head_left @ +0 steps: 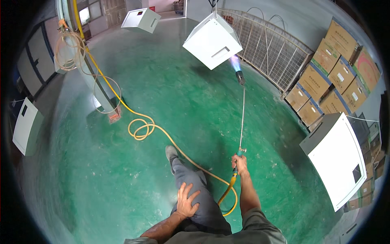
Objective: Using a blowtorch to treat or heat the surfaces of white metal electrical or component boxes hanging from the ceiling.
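My right hand [240, 163] is wrapped round the handle of a long gas torch [243, 118]. From its dark nozzle a blue-violet flame [235, 62] burns upward, close to the lower right edge of a hanging white metal box [211, 42] with a slot in its front. A yellow hose [227, 191] runs from the torch handle and loops beside my leg. My left hand [187, 201] lies on my grey-trousered thigh, its fingers spread and holding nothing.
More white boxes hang at the right [339, 162], the far left [141, 19] and the left edge [27, 126]. The yellow hose coils [140, 129] across the green floor toward a post [91, 77]. Stacked cartons [315, 81] and a wire-mesh cage [272, 46] line the right wall.
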`<state>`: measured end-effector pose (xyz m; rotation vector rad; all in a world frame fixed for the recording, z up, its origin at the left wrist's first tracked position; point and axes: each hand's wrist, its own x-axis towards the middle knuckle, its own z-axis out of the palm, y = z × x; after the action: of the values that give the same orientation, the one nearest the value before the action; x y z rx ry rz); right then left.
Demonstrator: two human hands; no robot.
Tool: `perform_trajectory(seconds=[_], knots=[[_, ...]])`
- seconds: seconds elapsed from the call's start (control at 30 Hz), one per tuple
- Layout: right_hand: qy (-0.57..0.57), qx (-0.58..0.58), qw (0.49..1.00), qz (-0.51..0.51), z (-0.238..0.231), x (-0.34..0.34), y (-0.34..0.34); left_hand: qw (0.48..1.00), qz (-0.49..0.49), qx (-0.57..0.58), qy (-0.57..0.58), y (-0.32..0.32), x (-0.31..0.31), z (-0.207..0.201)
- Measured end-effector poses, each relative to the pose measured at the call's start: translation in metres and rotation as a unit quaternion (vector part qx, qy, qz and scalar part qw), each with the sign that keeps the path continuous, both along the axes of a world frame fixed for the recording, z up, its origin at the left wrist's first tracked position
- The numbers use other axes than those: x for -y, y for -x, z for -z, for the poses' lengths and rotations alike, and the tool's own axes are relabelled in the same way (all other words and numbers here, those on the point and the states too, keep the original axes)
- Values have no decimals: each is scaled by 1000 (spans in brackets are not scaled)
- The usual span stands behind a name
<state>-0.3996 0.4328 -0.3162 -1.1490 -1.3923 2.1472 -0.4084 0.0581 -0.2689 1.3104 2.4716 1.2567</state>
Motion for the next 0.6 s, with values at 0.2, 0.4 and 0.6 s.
perform_trajectory(seconds=[0.2,0.4,0.6], knots=[[58,-35,998,-8,3,-43,36,1000,1,5,-6,-2,-4,9],[65,-63,996,-19,-4,-82,79,1000,3,-7,-6,3,-4,19],[85,-105,991,-13,-8,-110,115,1000,6,-11,-3,13,-1,21]])
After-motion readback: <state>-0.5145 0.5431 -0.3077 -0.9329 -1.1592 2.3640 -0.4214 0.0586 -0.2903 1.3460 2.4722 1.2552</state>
